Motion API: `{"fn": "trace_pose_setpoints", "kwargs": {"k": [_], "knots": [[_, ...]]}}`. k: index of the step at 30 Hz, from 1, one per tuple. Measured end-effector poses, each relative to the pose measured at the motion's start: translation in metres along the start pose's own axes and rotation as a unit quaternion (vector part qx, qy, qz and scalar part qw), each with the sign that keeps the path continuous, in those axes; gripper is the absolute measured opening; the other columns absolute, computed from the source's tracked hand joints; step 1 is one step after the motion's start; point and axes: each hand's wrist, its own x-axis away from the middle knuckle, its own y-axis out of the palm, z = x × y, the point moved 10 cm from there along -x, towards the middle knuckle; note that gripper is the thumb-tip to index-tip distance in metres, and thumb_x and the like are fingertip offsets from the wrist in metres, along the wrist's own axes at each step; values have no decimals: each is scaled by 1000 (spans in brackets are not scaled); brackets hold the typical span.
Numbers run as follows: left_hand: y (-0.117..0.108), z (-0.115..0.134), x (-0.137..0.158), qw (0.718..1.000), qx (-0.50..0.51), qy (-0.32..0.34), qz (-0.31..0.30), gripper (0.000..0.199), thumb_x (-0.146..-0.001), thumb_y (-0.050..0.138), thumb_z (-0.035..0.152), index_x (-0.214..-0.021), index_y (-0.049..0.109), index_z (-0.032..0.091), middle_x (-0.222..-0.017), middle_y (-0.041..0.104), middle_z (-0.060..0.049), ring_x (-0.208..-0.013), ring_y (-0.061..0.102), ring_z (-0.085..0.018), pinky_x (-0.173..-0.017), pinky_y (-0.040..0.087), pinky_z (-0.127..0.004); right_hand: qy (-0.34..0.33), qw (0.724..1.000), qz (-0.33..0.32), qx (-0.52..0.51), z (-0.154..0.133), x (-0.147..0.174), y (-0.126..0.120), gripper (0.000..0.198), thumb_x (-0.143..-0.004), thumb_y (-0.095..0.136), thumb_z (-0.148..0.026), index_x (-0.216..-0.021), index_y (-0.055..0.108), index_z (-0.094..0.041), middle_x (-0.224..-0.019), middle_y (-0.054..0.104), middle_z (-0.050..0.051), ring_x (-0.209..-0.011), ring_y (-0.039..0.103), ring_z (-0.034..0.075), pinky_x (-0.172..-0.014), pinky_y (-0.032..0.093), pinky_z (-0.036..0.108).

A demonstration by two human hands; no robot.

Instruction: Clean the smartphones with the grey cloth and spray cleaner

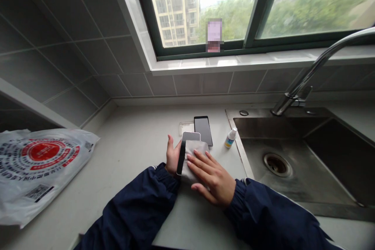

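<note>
My left hand [171, 154] holds a smartphone [190, 136] with a white edge and a dark screen, its thumb sticking up beside the phone. A grey cloth [189, 175] with a zigzag-cut edge covers much of that screen. On top of the cloth my right hand [215, 177] lies flat, fingers stretched out and thumb apart. Just beyond the hands, a second dark smartphone [203, 128] rests on the counter, next to a clear phone case [185, 128] partly hidden behind the held phone. A small white spray bottle [231, 139] with a blue and yellow label stands upright to the right.
The pale counter [129, 140] runs beneath my arms. At the right is a steel sink [293, 187] with a drain and a curved chrome faucet [310, 70]. A white plastic bag [43, 160] with red print lies at the left. Behind are a tiled wall and a window.
</note>
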Motion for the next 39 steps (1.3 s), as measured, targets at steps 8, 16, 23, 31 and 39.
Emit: {"fn": "trace_pose_setpoints", "kwargs": {"k": [8, 16, 23, 31, 39], "knots": [[-8, 1, 0, 1000, -15, -15, 17, 100, -83, 24, 85, -139, 52, 7, -116, 68, -24, -101, 67, -39, -91, 50, -51, -45, 999, -26, -5, -19, 1, 2, 55, -101, 43, -47, -145, 47, -15, -153, 45, 10, -150, 26, 28, -124, -3, 55], [-6, -3, 0, 999, -18, -34, 19, 107, -79, 21, 89, -137, 53, 4, -112, 69, -26, -100, 67, -41, -89, 50, -51, -38, 998, -49, 3, -15, 1, 9, 55, -103, 41, -46, -148, 43, -15, -156, 41, 8, -151, 22, 25, -123, -11, 52], [-11, -1, 1, 999, -17, -13, 42, 101, -82, 23, 86, -139, 51, 6, -110, 69, -25, -96, 69, -37, -87, 51, -50, -36, 997, -65, -10, -14, 1, 15, 60, -102, 41, -51, -152, 38, -18, -157, 38, 7, -151, 21, 25, -124, -7, 51], [-6, -4, 1, 999, -26, -7, 27, 96, -84, 22, 84, -139, 51, 10, -110, 70, -22, -97, 70, -34, -89, 51, -50, -29, 997, -68, 7, -9, 1, 21, 60, -103, 36, -52, -154, 33, -20, -160, 33, 4, -152, 20, 24, -122, -15, 50], [7, -23, 3, 995, -28, -82, -52, 108, -81, 12, 86, -137, 52, 3, -113, 68, -25, -111, 65, -37, -102, 44, -50, 5, 995, -58, 76, 8, 0, 18, 66, -102, 40, -54, -156, 28, -19, -162, 26, 4, -152, 17, 25, -120, -19, 47]]}}
